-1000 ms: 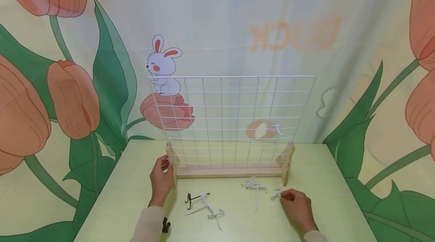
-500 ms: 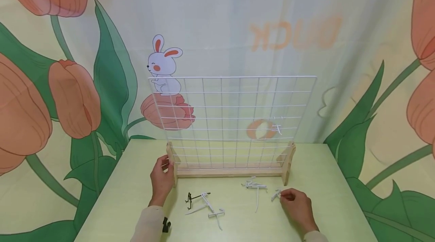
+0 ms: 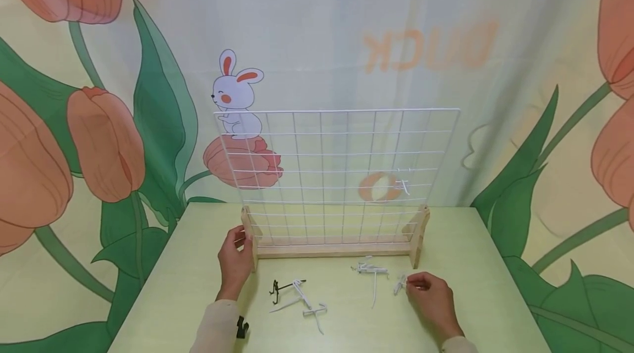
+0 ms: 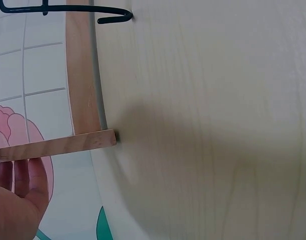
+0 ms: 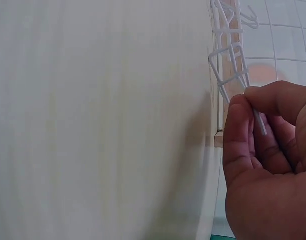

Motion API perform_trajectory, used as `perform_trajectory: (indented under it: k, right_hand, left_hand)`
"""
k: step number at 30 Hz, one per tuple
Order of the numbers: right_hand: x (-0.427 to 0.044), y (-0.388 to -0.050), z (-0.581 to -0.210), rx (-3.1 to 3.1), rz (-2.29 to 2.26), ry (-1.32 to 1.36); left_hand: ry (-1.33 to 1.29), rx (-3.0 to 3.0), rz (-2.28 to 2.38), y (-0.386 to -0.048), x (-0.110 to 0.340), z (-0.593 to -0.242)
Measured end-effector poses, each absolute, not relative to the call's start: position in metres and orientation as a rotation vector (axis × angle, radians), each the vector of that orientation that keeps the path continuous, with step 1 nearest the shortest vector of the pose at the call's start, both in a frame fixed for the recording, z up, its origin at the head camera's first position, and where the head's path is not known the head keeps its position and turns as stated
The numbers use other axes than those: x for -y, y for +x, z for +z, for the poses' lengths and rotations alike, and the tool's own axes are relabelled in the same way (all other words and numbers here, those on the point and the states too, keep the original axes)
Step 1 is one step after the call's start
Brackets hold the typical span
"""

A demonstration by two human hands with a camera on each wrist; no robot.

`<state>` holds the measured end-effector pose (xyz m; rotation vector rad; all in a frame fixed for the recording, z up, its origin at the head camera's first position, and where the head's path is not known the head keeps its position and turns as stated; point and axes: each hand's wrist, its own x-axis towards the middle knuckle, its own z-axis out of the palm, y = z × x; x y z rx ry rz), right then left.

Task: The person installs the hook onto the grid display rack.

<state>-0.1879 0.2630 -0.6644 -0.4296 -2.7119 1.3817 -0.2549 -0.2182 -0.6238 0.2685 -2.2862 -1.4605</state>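
R hand (image 3: 432, 298), lower right of frame: thumb & index pinch a white wire hook (image 5: 230, 65), other fingers curled in behind. In the R wrist view the hook's stem pokes out below the pinch, its bent frame pointing to the top of the pic. In the head view it's just left of the fingertips, lower right, partly hidden by them.

L hand (image 3: 235, 262), lower left of frame: fingers fairly straight, not clenched, tips resting vs. the outer side of the wooden L upright (image 4: 52, 147); thumb contact can't be told.

Next out: white hook cluster (image 3: 369, 269), lower ctr-right, near the pinched one but apart, lying in front of the base bar (image 3: 332, 251). Lower ctr-left: black hook (image 3: 275, 289), touching or nearly touching a long-stemmed white hook (image 3: 299, 293); T-shaped white hook (image 3: 315, 311) just below/right of that. Black piece (image 3: 241, 327) beside the L sleeve (image 3: 215, 326), bottom left of ctr.

White wire grid (image 3: 337, 110) stands upright in the wooden stand, mid-frame, w/ one hung hook (image 3: 404, 185) right of ctr. R upright (image 3: 418, 237) is above the R hand, well apart.

All on a pale yellow-green table (image 3: 163, 298). Backdrop cloth (image 3: 317, 39) behind: printed rabbit (image 3: 235, 94) upper left of ctr, tulips both sides, faint mirrored orange letters (image 3: 431, 47) upper right.
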Motion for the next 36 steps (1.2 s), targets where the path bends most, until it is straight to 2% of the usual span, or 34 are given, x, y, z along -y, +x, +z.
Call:
perform_trajectory:
  k: [9,23,36]
  right_hand:
    - [-0.260,-0.187,-0.659,2.665,1.371,-0.427]
    - [-0.248,-0.180,-0.630,2.415,1.395,-0.423]
    - [-0.233,-0.174,-0.573,2.180,1.394,-0.250]
  left_hand:
    - [0.254,2.278,-1.455,-0.257,0.220,-0.626]
    - [0.278,2.283,-1.483,-0.259,0.220,-0.628]
    - [0.267,2.277,-1.479,-0.257,0.220,-0.627]
